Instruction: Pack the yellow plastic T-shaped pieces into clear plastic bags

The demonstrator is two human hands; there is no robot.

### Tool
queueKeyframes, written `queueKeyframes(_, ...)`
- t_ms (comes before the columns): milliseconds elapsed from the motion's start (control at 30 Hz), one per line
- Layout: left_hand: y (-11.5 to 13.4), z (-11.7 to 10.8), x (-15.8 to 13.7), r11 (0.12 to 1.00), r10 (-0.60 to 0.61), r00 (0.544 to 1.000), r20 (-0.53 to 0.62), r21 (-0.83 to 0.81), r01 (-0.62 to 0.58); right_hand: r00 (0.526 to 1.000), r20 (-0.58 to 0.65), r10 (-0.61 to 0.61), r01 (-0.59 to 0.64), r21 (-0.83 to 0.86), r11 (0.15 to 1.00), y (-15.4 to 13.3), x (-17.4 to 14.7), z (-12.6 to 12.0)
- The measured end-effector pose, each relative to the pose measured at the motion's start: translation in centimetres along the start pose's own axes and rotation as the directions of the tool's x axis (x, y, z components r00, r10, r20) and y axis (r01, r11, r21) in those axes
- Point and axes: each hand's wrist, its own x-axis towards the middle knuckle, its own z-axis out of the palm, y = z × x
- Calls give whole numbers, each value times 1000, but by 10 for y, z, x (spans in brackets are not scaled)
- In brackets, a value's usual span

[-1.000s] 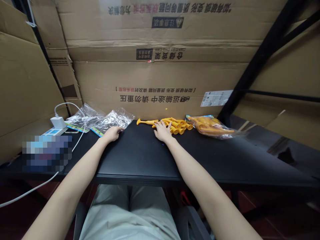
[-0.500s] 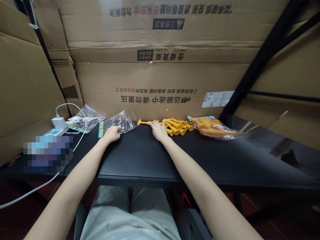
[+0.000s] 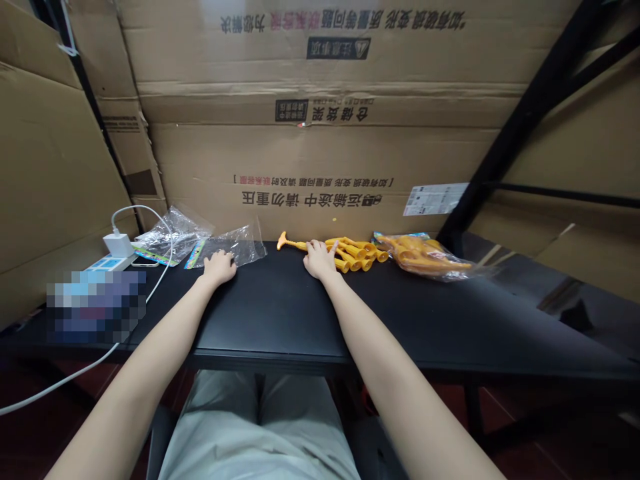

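Observation:
My left hand (image 3: pixel 220 267) rests palm down at the near right edge of a clear plastic bag (image 3: pixel 240 247) with a colourful header strip. Its fingers are slightly bent and apart, with nothing visibly held. My right hand (image 3: pixel 319 259) lies over a yellow plastic stick-like toy (image 3: pixel 293 245), its fingers closed about the shaft. The toy's T-shaped end sticks out to the left; the rest is hidden under the hand. Beside my right thumb lies a pile of yellow plastic toys (image 3: pixel 357 252) with flared, hollow ends facing me.
Another clear bag (image 3: pixel 173 233) lies at the back left. A filled bag of yellow toys (image 3: pixel 425 253) sits on the right. A white charger (image 3: pixel 119 245) and its cable (image 3: pixel 169 267) occupy the left of the black table (image 3: pixel 280 313). Cardboard (image 3: pixel 320 153) stands behind.
The clear bag has settled flatter and turned, its header strip tilting, as my left hand let go and shifted slightly left. The yellow toy's T-shaped end has turned under my right hand.

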Motion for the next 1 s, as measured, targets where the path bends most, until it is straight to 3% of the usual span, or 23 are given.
queueKeyframes(433, -8, 12, 12, 991, 12, 984, 177, -130, 11, 996, 90, 17, -18, 14, 1000, 8, 6, 8)
queueKeyframes(767, -12, 14, 14, 982, 47, 992, 118, -186, -25, 1000, -1, 18, -18, 25, 1000, 6, 4, 4)
queueKeyframes(1000, -8, 5, 9, 987, -80, 996, 46, -133, 86, 1000, -18, 6, -7, -3, 1000, 3, 5, 5)
